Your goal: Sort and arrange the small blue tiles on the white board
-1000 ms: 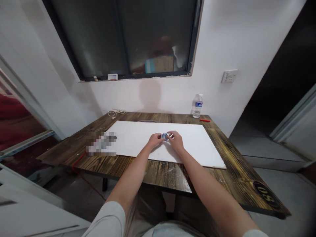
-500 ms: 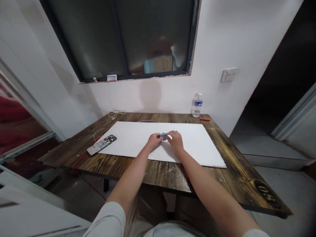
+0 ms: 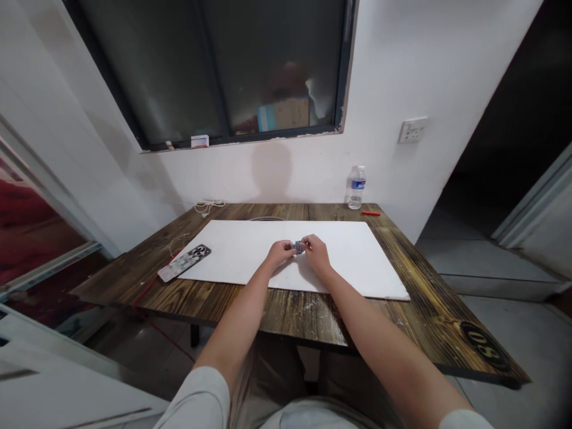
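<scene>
A small blue-grey patterned piece [image 3: 299,246] is held between my two hands, above the middle of the white board [image 3: 241,250]. It is too small to name its kind. On its left side, my left hand [image 3: 279,254] is closed, thumb and fingers pinching its edge. My right hand [image 3: 316,252] grips the piece from the right with bent fingers, which hide part of it.
A phone in a patterned case [image 3: 185,263] lies across the board's left edge. At the back stand a water bottle [image 3: 356,188] and a red pen [image 3: 370,213]. A white cable [image 3: 208,206] lies at the back left of the wooden table [image 3: 429,325].
My right hand's fingers have closed in around the piece, which shows at a slightly different angle. The whole view has shifted a little.
</scene>
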Motion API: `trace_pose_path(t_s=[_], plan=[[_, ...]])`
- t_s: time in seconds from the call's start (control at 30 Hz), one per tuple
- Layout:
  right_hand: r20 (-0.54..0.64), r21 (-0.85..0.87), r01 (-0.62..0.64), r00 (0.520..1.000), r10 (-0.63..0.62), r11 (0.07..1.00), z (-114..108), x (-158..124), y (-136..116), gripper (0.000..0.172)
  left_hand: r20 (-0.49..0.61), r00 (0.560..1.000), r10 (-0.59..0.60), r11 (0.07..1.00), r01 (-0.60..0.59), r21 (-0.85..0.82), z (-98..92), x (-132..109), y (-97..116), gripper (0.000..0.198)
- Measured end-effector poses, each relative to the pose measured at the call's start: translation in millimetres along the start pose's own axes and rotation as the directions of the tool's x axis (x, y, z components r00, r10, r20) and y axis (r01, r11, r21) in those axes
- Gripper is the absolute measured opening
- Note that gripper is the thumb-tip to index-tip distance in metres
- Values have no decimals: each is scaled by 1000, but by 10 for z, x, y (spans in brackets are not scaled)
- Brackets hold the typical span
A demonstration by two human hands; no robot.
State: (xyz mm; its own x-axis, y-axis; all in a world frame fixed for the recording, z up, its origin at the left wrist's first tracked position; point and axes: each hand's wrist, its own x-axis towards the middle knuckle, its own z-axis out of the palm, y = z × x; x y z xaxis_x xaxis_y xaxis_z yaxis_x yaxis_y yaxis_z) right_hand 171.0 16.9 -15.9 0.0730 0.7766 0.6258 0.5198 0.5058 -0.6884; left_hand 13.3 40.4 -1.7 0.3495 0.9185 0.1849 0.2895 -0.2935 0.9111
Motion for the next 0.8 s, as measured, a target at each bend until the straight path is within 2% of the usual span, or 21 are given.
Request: trace_pose_path(t_s=[0.1,0.3,0.63,0.8], plan=[[-11,40,-52,999,53,998,14,-5,8,9,0,1000,-26,1000,26,-8,-3,-11,32,26],[1,78,-74,997,74,994,28,0,23,8,-33,998,-50,998,49,-36,3,-18,29,24],[-32,128,-171,984,176,977,21,-6,-28,12,10,999,-49,999,49,-1,1,-20,100,25],[-32,316,-284,951,309,905,69,16,31,19,-1,996,-86,992,86,-97,1,-11,70,30]])
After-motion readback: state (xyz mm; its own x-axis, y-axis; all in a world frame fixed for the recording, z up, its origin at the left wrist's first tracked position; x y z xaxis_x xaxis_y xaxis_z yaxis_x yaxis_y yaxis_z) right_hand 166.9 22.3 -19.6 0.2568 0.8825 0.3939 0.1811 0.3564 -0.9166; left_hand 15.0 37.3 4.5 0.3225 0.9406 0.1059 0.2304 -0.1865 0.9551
